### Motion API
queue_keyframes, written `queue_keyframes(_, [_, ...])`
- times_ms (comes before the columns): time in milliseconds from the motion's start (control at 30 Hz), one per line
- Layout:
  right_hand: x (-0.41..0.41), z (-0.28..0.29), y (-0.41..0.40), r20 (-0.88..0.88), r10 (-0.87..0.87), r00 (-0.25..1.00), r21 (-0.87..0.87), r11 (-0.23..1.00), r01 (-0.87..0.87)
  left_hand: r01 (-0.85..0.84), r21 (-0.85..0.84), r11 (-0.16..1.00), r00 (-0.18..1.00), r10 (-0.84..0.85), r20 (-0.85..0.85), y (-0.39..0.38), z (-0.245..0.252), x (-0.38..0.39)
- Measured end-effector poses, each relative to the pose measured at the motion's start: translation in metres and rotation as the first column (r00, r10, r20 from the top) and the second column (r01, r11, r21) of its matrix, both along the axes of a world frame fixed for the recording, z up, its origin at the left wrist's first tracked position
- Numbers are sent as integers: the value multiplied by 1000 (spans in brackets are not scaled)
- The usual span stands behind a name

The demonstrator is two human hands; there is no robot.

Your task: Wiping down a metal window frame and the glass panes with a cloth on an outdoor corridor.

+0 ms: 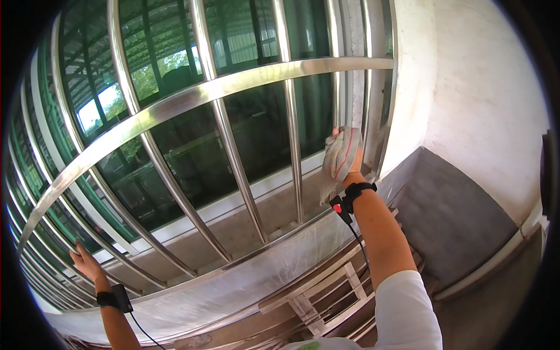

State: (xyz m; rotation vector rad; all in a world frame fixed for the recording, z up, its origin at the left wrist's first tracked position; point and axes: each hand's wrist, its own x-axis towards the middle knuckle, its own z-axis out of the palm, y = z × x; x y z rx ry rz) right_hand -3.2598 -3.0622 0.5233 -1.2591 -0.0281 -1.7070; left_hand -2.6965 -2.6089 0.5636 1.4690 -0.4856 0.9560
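Observation:
My right hand (pixel 356 164) grips a grey cloth (pixel 343 151) with a red stripe, wrapped around an upright stainless steel bar (pixel 336 96) of a window grille near its right end. A loose end of the cloth hangs below. Far to the left, my left hand (pixel 86 262) is at another upright bar (pixel 65 243), its fingers at or around the metal; the exact hold is hard to make out. A wide flat steel crossbar (pixel 245 78) runs across the uprights above both hands. Green-tinted window glass (pixel 258 127) lies behind the bars.
Below the grille is a pale sill ledge (pixel 218 284). Wooden pallets or slats (pixel 323 306) are stacked beneath it. At the right stand a white wall (pixel 485 96) with a grey lower part (pixel 450 205) and a pipe (pixel 485 280). Wrist straps carry cabled devices (pixel 122 298).

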Motion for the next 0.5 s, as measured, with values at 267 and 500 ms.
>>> queue_keyframes(267, [-31, 21, 44, -521, -811, -268, -847, 451, 281, 78, -23, 997, 997, -79, -26, 6, -3, 11])
queue_keyframes(500, [-89, 60, 29, -826, -503, -255, -533, 844, 60, 228, -6, 974, 973, -228, -40, 23, -14, 56])
